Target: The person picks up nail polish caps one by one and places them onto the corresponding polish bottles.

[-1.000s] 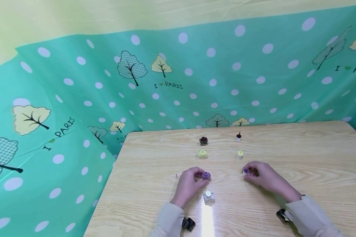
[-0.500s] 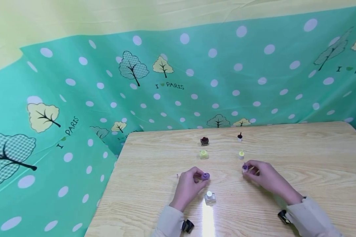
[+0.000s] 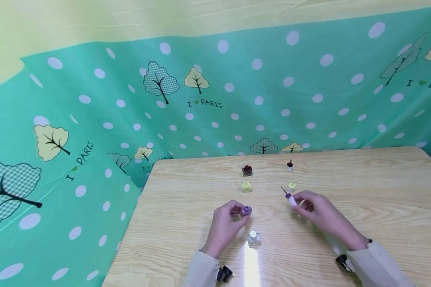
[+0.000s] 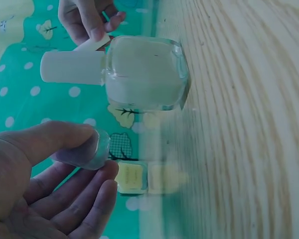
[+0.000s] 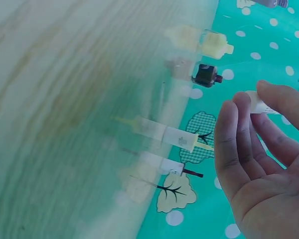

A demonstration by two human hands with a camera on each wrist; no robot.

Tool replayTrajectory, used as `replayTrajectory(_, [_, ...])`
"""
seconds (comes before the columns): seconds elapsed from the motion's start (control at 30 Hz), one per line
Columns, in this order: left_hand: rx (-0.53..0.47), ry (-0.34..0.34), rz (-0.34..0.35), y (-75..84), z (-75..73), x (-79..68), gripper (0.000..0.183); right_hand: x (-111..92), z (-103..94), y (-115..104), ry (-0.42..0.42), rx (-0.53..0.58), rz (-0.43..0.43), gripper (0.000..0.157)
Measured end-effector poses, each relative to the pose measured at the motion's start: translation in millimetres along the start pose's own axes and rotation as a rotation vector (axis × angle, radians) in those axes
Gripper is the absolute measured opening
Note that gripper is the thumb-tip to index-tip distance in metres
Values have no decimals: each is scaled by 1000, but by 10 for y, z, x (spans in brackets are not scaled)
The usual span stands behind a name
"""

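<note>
Gripping the purple bottle [image 3: 246, 211] between thumb and fingers in the left hand [image 3: 224, 227], between the clear bottle [image 3: 254, 239] and the yellow bottle [image 3: 246, 186], seemingly raised off the desk [image 3: 165, 239]. Pinching the white cap [image 3: 292, 200] in the right hand [image 3: 317, 209], well apart from the purple bottle and near the upright yellow-brushed cap [image 3: 292, 187]. Best to grip the glass firmly by its sides and level the mouth, being likely to spill without a cap on. Better, too, to pinch the white cap well away from its brush [image 3: 285, 191], watching for drips, and to turn the wrist gently so as not to topple the yellow-brushed cap. As to looks: rounded and glassy in the purple bottle, with a bare, ring-like neck in the head view; paler and clear toward the base in the left wrist view, without any neck showing. Slim and white in the cap, purple at the collar, with a thin, dark brush slanting up and away to the left.
</note>
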State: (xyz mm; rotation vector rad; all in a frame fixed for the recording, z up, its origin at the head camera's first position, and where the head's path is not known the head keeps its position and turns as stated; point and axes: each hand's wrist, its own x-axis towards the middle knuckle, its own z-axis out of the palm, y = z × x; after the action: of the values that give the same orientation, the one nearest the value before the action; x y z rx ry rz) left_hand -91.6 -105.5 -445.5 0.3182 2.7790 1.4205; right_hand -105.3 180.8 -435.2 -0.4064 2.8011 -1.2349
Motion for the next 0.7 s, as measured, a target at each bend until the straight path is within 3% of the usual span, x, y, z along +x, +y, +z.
replayTrajectory(0.27, [-4, 12, 39, 58, -41, -39, 23, -72, -51, -73, 40, -34, -32, 26])
replayTrajectory(0.47, [-12, 25, 72, 67, -69, -88, 23, -111, -83, -132, 6, -18, -29, 30])
replayTrajectory(0.7, [25, 78, 132, 36, -77, -164, 22, -194, -124, -172, 23, -30, -78, 29])
